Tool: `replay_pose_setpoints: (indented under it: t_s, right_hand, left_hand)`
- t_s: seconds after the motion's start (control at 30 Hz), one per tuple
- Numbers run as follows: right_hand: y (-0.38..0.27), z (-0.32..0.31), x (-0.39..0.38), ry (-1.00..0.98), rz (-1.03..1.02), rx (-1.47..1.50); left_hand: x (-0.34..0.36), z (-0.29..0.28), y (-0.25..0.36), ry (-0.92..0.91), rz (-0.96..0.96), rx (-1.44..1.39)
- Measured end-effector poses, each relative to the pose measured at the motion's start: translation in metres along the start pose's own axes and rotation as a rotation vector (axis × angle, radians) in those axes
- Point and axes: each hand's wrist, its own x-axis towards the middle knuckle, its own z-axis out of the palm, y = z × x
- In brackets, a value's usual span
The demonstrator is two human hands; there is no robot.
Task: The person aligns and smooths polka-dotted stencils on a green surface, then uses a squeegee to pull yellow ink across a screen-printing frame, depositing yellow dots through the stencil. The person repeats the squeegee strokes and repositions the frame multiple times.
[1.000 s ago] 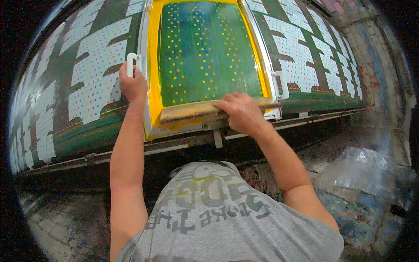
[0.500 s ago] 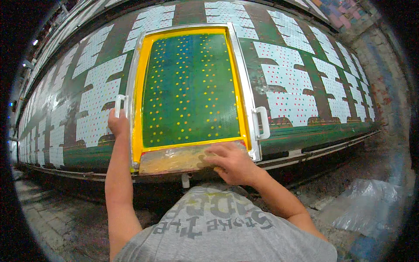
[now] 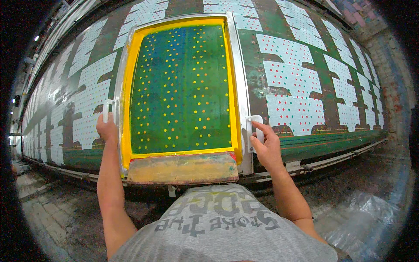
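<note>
A silver screen frame [image 3: 242, 74] with yellow ink round a green mesh [image 3: 179, 87] dotted in yellow and orange lies on the long printing table. My left hand [image 3: 106, 126] grips the white left handle [image 3: 108, 105]. My right hand [image 3: 265, 143] is at the white right handle [image 3: 257, 120], its fingers curled round it. A wide, ink-stained squeegee [image 3: 182, 169] rests across the near end of the frame, touched by neither hand.
White cut pieces printed with coloured dots [image 3: 286, 74] lie in rows on the green table [image 3: 279, 140] on both sides. A rail [image 3: 305, 168] runs along its near edge. Crumpled clear plastic [image 3: 362, 218] lies on the floor at lower right.
My right hand has let go of the squeegee and moved right onto the right handle. The squeegee now lies flat across the near end. My left hand stays on its handle.
</note>
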Motion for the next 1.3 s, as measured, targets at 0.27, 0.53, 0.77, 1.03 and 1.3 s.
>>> replay_pose_setpoints:
  t_s: [0.27, 0.53, 0.77, 1.03, 1.3]
  right_hand:
    - [-0.027, -0.002, 0.006, -0.035, 0.280, 0.224]
    - [-0.054, -0.031, -0.001, 0.032, -0.106, 0.115]
    - [-0.026, -0.095, 0.026, 0.086, -0.047, 0.010]
    - [0.077, -0.231, 0.046, 0.173, 0.061, -0.013]
    - [0.172, -0.349, 0.046, 0.257, 0.114, -0.029]
  left_hand:
    - [0.000, 0.008, -0.018, 0.022, 0.003, -0.050]
    - [0.004, -0.004, -0.007, -0.100, -0.006, -0.127]
    - [-0.016, 0.004, 0.068, -0.126, -0.116, -0.255]
    - [-0.134, 0.072, 0.213, -0.023, 0.058, -0.184]
    - [-0.249, 0.131, 0.330, -0.094, -0.001, -0.309]
